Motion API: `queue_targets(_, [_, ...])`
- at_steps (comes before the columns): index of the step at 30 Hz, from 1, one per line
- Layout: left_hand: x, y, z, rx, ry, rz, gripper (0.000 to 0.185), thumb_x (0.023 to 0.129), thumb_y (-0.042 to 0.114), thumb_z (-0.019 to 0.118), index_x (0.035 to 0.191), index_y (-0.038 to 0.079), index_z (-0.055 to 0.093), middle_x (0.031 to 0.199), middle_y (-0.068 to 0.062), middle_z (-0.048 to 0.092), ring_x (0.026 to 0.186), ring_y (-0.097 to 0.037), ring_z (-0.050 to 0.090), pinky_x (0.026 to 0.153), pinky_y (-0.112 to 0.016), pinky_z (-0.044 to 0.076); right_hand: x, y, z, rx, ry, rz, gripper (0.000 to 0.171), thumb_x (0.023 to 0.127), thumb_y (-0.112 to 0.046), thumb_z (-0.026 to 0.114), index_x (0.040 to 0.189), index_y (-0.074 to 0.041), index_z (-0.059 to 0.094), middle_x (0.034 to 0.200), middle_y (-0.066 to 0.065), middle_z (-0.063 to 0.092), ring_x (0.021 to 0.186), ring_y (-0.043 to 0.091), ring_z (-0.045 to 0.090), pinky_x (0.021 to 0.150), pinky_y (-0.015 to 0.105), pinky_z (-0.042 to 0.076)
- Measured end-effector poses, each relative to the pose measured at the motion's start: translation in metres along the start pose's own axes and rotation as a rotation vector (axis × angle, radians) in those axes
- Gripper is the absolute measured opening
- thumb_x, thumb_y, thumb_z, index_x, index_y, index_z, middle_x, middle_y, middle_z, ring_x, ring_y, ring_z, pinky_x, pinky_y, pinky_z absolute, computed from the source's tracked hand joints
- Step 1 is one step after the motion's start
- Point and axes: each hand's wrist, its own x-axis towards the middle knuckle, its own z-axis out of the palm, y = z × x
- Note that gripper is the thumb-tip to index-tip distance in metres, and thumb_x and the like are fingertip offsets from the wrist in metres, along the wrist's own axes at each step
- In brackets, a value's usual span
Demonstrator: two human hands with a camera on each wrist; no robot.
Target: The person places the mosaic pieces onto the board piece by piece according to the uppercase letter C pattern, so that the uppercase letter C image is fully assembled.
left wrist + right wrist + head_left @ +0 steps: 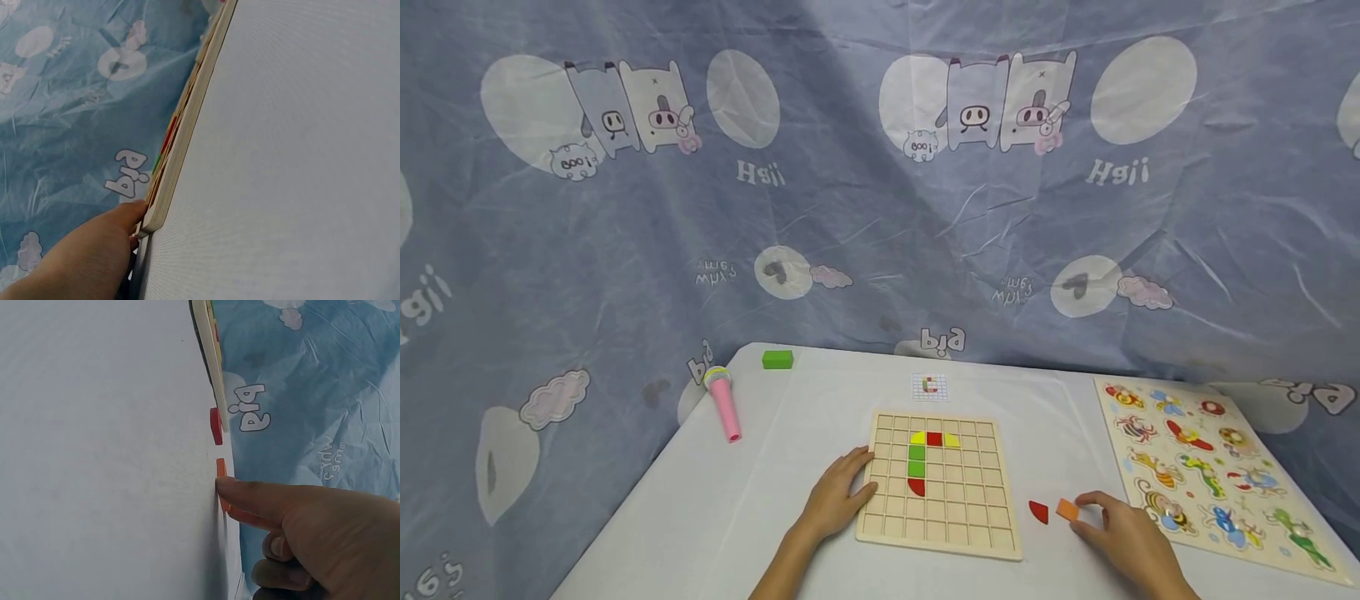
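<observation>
My right hand (1127,533) pinches an orange square tile (1067,509) between thumb and forefinger, to the right of the board. In the right wrist view the orange tile (221,469) is seen edge-on. Close by lies a red quarter-circle tile (1039,512). At the left edge of the gridded wooden board (955,533), my left hand (832,498) touches the rim with outstretched fingers and thumb. Set in the grid are a red square tile (934,439) between two yellow quarter-circles, then green square tiles (917,461) and a red quarter-circle (917,487) below them.
Behind the board lies a small printed pattern card (930,387). A wooden insect puzzle (1217,475) covers the table's right side. To the left are a pink toy microphone (725,406) and a green block (777,359). A patterned curtain (880,217) hangs behind the table.
</observation>
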Motion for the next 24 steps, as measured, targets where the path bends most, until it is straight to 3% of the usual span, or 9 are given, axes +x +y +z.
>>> queue_targets(8, [0.0, 0.001, -0.001, 0.002, -0.01, -0.018, 0.051, 0.091, 0.037, 0.056, 0.135, 0.012, 0.047, 0.141, -0.004, 0.041, 0.131, -0.025, 0.035, 0.107, -0.044, 0.027, 0.004, 0.003, 0.002, -0.003, 0.004, -0.002, 0.033, 0.079, -0.033, 0.072, 0.1, -0.009, 0.067, 0.056, 0.001, 0.039, 0.049, 0.015, 0.037, 0.044, 0.026, 0.027])
queue_targets(13, [-0.001, 0.001, -0.001, -0.002, -0.013, -0.02, 0.051, 0.091, 0.037, 0.056, 0.135, 0.012, 0.047, 0.142, -0.005, 0.041, 0.131, -0.025, 0.035, 0.106, -0.046, 0.027, 0.009, -0.007, 0.002, -0.013, 0.091, -0.072, 0.031, 0.079, -0.031, 0.072, 0.1, -0.008, 0.068, 0.054, -0.002, 0.04, 0.047, 0.013, 0.035, 0.041, 0.025, 0.026])
queue_targets(17, [0.0, 0.0, -0.001, -0.001, -0.012, -0.014, 0.052, 0.091, 0.038, 0.055, 0.135, 0.012, 0.046, 0.141, -0.006, 0.041, 0.13, -0.027, 0.036, 0.105, -0.048, 0.029, 0.014, -0.027, 0.004, 0.011, 0.147, -0.145, 0.03, 0.078, -0.032, 0.072, 0.1, -0.011, 0.068, 0.053, -0.004, 0.037, 0.045, 0.01, 0.031, 0.04, 0.023, 0.024])
queue_targets(24, [0.0, 0.001, -0.001, -0.013, -0.01, -0.021, 0.052, 0.091, 0.038, 0.056, 0.135, 0.012, 0.046, 0.142, -0.005, 0.04, 0.131, -0.026, 0.035, 0.106, -0.047, 0.027, 0.021, -0.08, 0.021, 0.062, 0.142, -0.26, 0.025, 0.077, -0.027, 0.075, 0.099, -0.017, 0.068, 0.049, -0.008, 0.036, 0.042, 0.005, 0.028, 0.039, 0.02, 0.024])
